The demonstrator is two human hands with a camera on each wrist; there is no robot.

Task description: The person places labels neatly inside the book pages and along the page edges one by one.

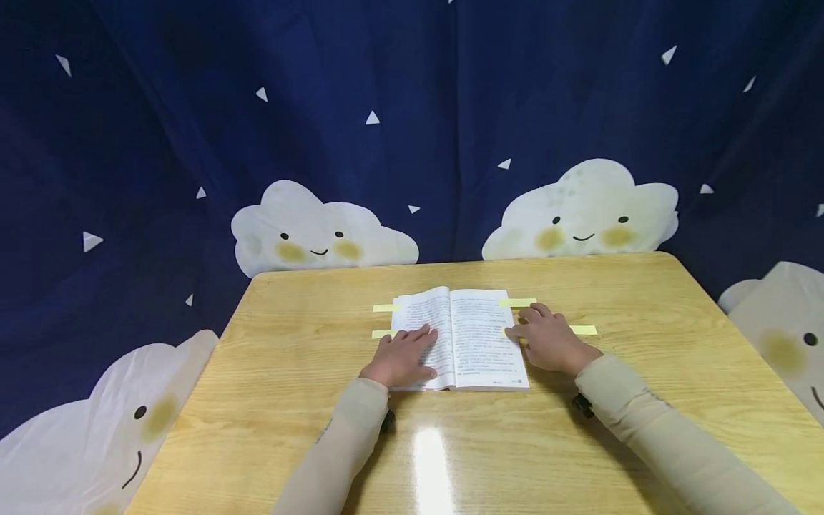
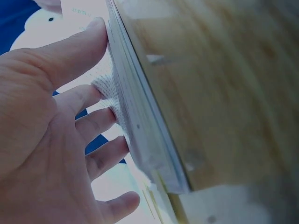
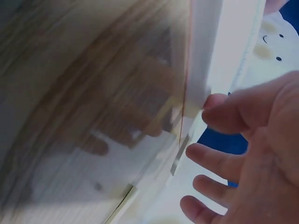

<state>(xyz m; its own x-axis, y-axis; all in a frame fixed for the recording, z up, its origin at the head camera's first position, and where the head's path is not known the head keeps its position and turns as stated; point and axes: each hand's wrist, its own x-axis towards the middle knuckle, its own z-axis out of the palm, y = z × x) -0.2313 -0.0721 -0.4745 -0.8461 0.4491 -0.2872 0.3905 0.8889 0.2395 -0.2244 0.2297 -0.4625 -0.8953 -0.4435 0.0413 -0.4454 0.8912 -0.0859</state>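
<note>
An open book (image 1: 486, 343) with printed pages lies on the wooden table. My left hand (image 1: 402, 355) rests on the left page, its fingers spread; in the left wrist view the thumb and fingertips touch the page beside the book's edge (image 2: 149, 116). At the right page's outer edge is my right hand (image 1: 550, 340). Its thumb and index finger (image 3: 224, 116) come together at a yellow sticky tab (image 3: 192, 110) on that edge, while the other fingers stay apart. Another yellow tab (image 1: 518, 302) sticks out above this hand. Two more tabs (image 1: 386, 308) show on the left side.
A yellow strip (image 1: 584, 330) shows just right of the right hand. The wooden table (image 1: 290, 343) reaches to a dark blue curtain (image 1: 412, 107) with white clouds and triangles. Light glares off the tabletop in front of the book.
</note>
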